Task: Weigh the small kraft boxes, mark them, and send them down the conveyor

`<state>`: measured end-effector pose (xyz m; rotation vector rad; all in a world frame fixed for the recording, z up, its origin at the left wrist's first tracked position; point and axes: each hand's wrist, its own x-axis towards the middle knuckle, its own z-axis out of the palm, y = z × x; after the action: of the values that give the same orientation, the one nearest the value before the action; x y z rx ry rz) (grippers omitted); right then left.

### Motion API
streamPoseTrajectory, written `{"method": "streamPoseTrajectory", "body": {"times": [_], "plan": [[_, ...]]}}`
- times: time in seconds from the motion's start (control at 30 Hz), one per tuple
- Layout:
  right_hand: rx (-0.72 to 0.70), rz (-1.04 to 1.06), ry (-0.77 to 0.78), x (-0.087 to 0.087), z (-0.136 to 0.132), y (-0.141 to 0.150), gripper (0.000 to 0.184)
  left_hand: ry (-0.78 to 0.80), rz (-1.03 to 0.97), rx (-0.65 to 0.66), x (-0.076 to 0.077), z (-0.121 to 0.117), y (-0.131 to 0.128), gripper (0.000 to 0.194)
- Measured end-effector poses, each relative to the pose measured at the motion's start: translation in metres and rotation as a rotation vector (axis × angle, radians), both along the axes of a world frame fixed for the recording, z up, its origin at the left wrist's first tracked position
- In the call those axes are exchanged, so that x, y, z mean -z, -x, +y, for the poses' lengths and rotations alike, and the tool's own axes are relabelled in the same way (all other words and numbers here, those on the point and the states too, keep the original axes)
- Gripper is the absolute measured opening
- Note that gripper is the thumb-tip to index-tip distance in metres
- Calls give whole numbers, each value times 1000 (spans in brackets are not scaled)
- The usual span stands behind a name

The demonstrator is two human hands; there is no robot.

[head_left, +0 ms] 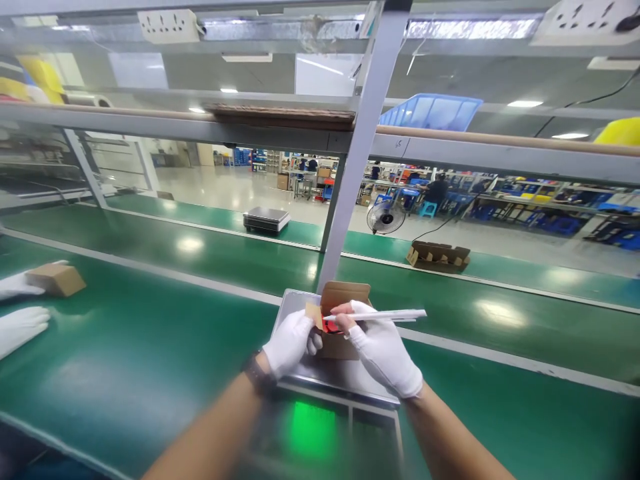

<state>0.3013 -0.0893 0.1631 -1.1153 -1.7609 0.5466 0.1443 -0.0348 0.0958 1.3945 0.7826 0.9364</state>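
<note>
A small open cardboard box [345,295] stands on the metal pan of a weighing scale [293,303] right in front of me, with something red showing inside it. My left hand [293,343], in a white glove, grips the box's left side by a flap. My right hand [383,350], also gloved with bare fingertips, is closed round a thin white stick [395,314] that lies across the box opening and points right.
The scale's display glows green [313,430] below the pan. Another person's gloved hands [20,307] hold a small closed carton [57,279] at the left on the green belt. A second scale [267,219], a flat cardboard tray [439,255] and a fan [386,217] lie beyond a grey upright post [357,160].
</note>
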Motion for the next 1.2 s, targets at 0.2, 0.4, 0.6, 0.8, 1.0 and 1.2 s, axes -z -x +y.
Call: {"method": "streamPoseTrajectory", "body": {"times": [0.2, 0.4, 0.6, 0.8, 1.0, 1.2], "plan": [[107, -134, 13, 3, 18, 7, 29, -14, -67, 31, 6, 2, 0, 45], [143, -251, 35, 6, 21, 13, 28, -14, -70, 19, 5, 1, -1, 49], [147, -298, 48, 9, 22, 15, 26, 17, -109, 40, 6, 1, -3, 50], [170, -323, 13, 8, 22, 15, 28, 5, -85, 20, 3, -1, -2, 51], [203, -323, 21, 10, 21, 16, 27, -23, -84, 25, 0, -1, -1, 49], [199, -299, 17, 11, 20, 15, 26, -43, -74, 12, -2, -3, 0, 52]]}}
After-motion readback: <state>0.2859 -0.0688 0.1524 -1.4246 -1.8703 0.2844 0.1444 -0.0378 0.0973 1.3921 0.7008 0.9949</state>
